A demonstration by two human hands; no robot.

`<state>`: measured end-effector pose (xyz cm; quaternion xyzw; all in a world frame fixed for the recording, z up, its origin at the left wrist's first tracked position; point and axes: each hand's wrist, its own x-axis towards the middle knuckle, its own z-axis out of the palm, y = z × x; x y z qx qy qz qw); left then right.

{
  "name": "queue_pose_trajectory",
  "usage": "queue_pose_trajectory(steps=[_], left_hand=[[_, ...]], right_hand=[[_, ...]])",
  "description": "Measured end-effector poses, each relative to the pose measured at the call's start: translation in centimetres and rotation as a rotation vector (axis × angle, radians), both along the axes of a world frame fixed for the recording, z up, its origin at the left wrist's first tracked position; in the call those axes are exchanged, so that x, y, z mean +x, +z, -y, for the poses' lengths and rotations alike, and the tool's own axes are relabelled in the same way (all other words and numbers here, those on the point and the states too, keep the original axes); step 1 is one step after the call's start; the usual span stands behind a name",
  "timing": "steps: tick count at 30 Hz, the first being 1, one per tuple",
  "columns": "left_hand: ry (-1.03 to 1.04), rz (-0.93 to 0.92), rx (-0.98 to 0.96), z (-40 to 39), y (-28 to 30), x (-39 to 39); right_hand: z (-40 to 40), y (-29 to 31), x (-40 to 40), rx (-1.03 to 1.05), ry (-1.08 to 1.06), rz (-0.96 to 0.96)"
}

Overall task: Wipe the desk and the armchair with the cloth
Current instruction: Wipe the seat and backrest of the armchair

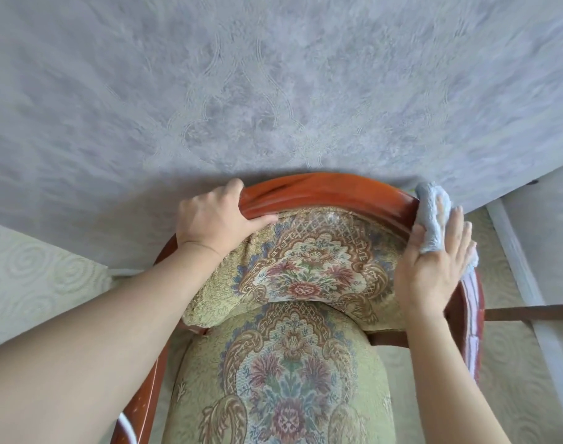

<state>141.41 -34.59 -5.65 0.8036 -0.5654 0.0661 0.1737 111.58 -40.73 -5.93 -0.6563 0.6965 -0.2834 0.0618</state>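
The armchair has a curved reddish wooden back rail (322, 187) and floral green upholstery on its back (306, 267) and seat (289, 379). It stands against a grey patterned wall, directly below me. My left hand (216, 219) grips the left part of the top rail, thumb on the fabric side. My right hand (434, 270) presses a crumpled light blue cloth (432, 213) against the right end of the rail, where the rail curves down into the right arm (472, 315). The desk is out of view.
The grey patterned wall (273, 91) fills the upper half, close behind the chair. Pale swirl-patterned flooring (33, 277) lies at both sides. A white baseboard or frame (523, 277) runs diagonally at the right, with a brown strip (530, 312) crossing it.
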Motion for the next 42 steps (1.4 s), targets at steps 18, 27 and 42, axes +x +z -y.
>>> queue_pose_trajectory(steps=[18, 27, 42], left_hand=[[-0.049, -0.256, 0.128, -0.8, 0.4, 1.2], [-0.046, -0.388, 0.161, -3.6, -0.5, 3.5], [-0.023, -0.288, 0.077, -3.7, -0.7, 3.4]], right_hand=[[-5.8, 0.5, 16.4, -0.013, 0.786, -0.12], [-2.4, 1.7, 11.0, 0.016, 0.304, -0.048], [-2.4, -0.4, 9.7, -0.152, 0.452, -0.321]])
